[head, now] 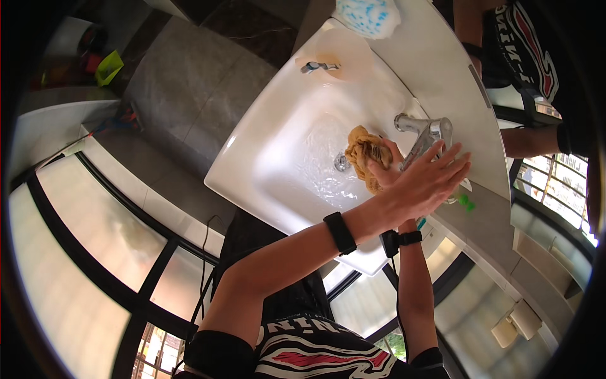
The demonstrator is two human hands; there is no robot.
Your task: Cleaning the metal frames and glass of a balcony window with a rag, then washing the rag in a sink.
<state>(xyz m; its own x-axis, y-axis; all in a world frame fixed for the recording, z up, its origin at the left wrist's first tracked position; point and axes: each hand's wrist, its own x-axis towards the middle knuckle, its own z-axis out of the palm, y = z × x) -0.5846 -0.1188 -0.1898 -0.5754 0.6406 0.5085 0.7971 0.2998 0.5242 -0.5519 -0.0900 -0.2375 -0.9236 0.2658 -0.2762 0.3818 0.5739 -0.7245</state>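
Observation:
My right hand is closed around a crumpled yellow-brown cloth above the white washbasin. Beside the cloth shows the round chrome drain stopper, and shallow rippling water covers the basin floor. My left arm crosses over my right wrist. Its hand has the fingers spread at the chrome faucet and covers part of it; whether it touches the metal is hard to tell.
A small metallic object lies at the basin's far end. Near it is a white item with blue flecks. Right of the faucet sit small green objects on a ledge. A mirror stands to the right. Grey tiled floor lies left.

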